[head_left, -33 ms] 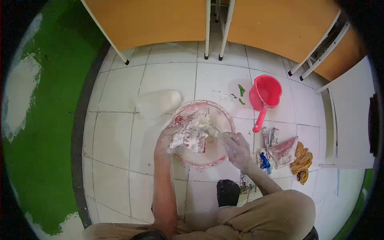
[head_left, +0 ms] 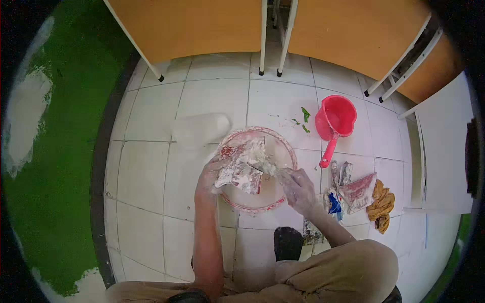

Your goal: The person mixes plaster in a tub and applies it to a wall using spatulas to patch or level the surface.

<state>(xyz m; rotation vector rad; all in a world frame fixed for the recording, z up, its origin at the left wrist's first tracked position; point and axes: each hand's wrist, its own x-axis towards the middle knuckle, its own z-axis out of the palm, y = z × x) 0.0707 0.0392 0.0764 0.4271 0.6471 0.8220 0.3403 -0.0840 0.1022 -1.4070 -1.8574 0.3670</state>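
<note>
My left hand (head_left: pixel 212 174) grips a red, flat plastering scraper (head_left: pixel 235 174) smeared thickly with white paste, tilted above a round, red-rimmed basin (head_left: pixel 260 207). From the right, my right hand (head_left: pixel 299 191) is closed around the handle of a putty knife (head_left: pixel 268 166). Its blade end, caked with paste, touches or lies just over the red scraper's coated face. Paste hides much of both tools. Part of the basin's inside is covered by the tools and my hands.
A pink dipper (head_left: pixel 336 121) stands right of the basin. Nearer lie another red scraper (head_left: pixel 359 192), a brown cloth (head_left: pixel 381 202) and a blue-and-white wrapper (head_left: pixel 334 203). A whitish bag-like thing (head_left: pixel 202 129) lies left. Orange-brown desk panels (head_left: pixel 192 25) border the far side; a green wall (head_left: pixel 60 202) the left.
The putty knife's blade has shifted slightly and turned, showing a dark edge against the red scraper. My right hand has moved a little with it; my left hand stays put.
</note>
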